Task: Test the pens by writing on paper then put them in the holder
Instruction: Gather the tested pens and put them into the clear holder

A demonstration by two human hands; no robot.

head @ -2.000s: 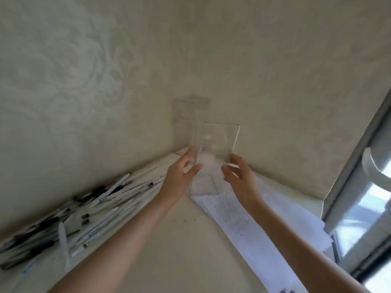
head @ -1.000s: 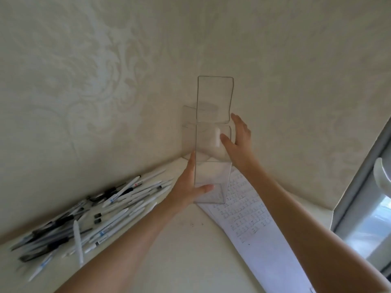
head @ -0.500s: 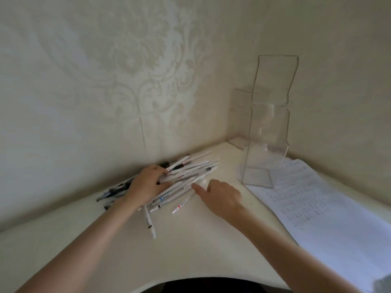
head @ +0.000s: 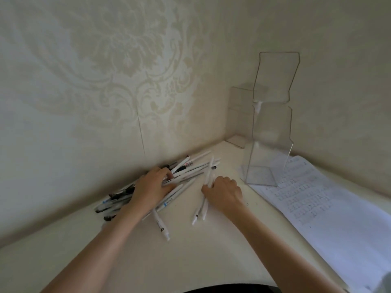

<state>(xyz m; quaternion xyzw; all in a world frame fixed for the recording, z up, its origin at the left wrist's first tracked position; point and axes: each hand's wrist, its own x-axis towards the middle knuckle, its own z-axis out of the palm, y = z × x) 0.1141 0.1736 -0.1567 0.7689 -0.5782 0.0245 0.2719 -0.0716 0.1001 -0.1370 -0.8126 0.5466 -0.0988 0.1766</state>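
Across the pale desk (head: 190, 261), the written-on paper (head: 338, 218) stretched down the right side, with the clear holder (head: 268, 144) upright at its far end. Left of these lay the pile of pens (head: 186, 173). The left hand (head: 151, 190) rested on it with fingers bent; whether they pinched a pen was unclear. The right hand (head: 224, 192), nearer the paper, curled round two white pens (head: 209, 172) pointing away from the person, the paper to their right.

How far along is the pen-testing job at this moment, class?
Done: the clear holder stands upright by the paper, which carries rows of marks. In hand: the right hand grips white pens; the left hand rests on the pile. Left: no pen is in the holder.
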